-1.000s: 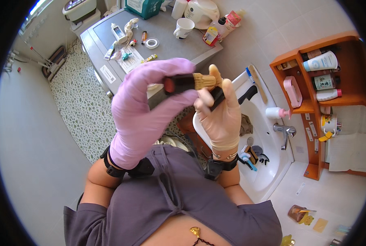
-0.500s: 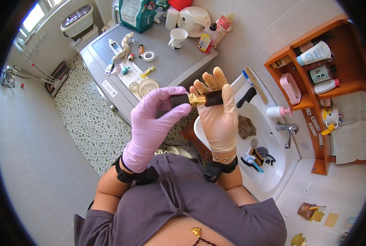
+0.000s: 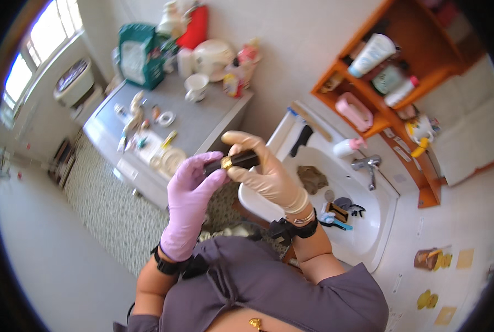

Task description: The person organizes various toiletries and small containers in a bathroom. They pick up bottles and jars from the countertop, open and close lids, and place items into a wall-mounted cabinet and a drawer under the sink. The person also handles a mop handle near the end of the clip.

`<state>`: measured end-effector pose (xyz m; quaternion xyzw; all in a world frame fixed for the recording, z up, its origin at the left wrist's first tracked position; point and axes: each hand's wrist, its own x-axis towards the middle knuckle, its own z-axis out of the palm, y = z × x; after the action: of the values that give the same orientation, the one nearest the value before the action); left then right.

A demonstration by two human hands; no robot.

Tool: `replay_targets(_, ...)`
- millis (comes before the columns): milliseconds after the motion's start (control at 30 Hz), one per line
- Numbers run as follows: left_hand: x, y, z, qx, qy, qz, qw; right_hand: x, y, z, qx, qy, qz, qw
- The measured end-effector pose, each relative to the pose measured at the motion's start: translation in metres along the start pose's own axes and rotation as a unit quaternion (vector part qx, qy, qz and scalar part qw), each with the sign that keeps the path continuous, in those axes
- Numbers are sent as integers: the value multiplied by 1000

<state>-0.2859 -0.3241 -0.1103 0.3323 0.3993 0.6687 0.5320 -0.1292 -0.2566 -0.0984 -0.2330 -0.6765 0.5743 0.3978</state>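
Black cylindrical tube with gold band (image 3: 241, 160), halves seemingly joined, not set down, hangs mid-air, one end pinched in lavender-gloved left hand's (image 3: 189, 191) grip, other in cream-gloved right hand's (image 3: 270, 178).

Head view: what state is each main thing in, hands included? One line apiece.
Left hand: gloved, closed on one end of the black-and-gold tube
Right hand: gloved, closed on the other end
Black-and-gold tube: held between both hands, gold band showing
White mug: upright
Teal bag: standing
Brown cloth: crumpled in the basin
Faucet: no stream visible
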Motion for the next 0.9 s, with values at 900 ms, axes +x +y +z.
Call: replay_targets(900, 5, -23, -50, 349, 49, 81, 932, 109, -55, -277, -879, 322, -104, 336)
